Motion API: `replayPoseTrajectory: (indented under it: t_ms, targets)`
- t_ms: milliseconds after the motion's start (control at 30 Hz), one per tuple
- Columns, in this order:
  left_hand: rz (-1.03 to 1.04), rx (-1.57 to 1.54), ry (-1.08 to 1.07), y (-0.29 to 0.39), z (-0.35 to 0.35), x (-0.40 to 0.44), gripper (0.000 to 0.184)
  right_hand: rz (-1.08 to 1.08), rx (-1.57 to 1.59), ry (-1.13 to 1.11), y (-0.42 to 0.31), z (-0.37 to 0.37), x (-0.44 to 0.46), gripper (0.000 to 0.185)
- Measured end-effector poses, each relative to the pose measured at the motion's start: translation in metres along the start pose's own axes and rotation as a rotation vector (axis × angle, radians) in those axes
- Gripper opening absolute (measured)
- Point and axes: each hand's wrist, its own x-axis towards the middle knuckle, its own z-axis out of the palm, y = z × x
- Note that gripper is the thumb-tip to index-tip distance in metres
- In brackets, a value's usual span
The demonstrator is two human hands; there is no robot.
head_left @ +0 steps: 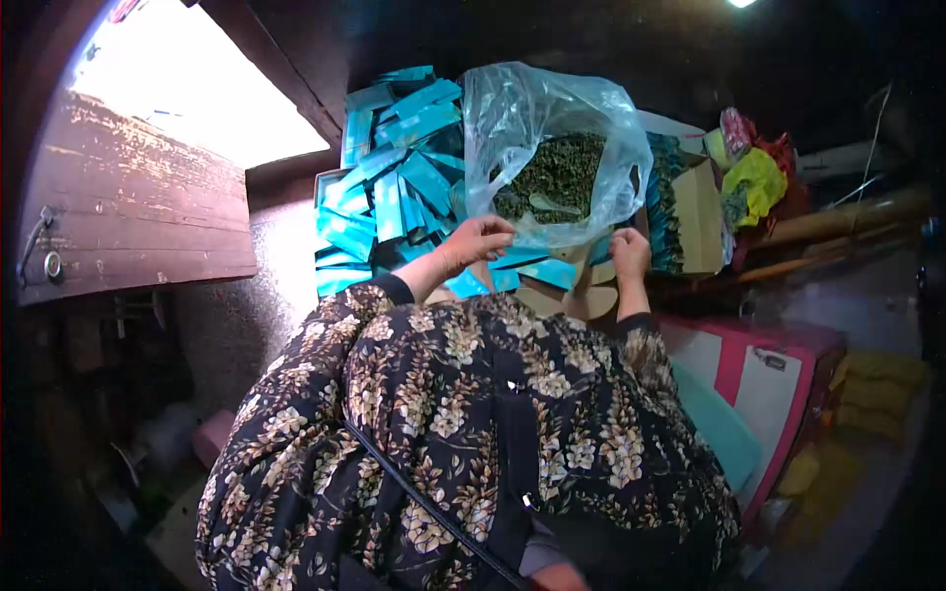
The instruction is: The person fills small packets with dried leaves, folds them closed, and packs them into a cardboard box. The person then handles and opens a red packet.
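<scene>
Left hand (479, 239) and right hand (632, 256), fingers curled narrow – whether holding anything, I cannot tell – flank the clear plastic bag (501, 110), upper centre; a level mouth should keep the green leafy bits (567, 167) in.

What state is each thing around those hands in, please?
Clear plastic bag: open, partly filled
Dark green flakes: loose, inside the bag
Spoon-like utensil: lying on the flakes
Blue packets: heaped at various angles
Cardboard box at right: open, packets inside
Left hand: fingers bent, grip unclear
Right hand: fingers curled, grip unclear
</scene>
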Motion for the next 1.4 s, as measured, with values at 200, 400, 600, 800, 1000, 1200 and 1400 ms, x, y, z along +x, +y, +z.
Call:
replayPoseTrajectory:
  t_ms: [200,400,600,800,1000,1200,1400]
  targets:
    - [-0.08,-0.057,0.041,-0.021,-0.018,-0.004,0.034,0.278,0.578,-0.039,0.041,-0.002,-0.024,0.012]
    - [-0.19,-0.055,0.068,-0.024,-0.008,-0.008,0.036,0.154,0.444,0.004,0.069,0.02,-0.053,0.021]
    - [-0.208,-0.039,0.019,-0.031,-0.005,-0.003,0.036,0.296,0.232,0.066,0.094,0.023,-0.086,0.029]
    - [-0.302,0.053,0.038,-0.033,0.001,-0.005,0.036,0.255,-0.248,-0.158,0.047,0.027,-0.116,0.063]
    - [-0.323,0.084,0.033,-0.033,0.004,-0.002,0.037,0.295,-0.311,-0.342,0.042,0.043,-0.114,0.073]
    - [-0.332,0.101,0.022,-0.031,0.006,-0.005,0.037,0.291,-0.35,-0.317,0.055,0.047,-0.106,0.068]
    - [-0.348,0.116,0.022,-0.021,0.015,-0.004,0.037,0.255,-0.356,-0.226,0.055,0.036,-0.104,0.066]
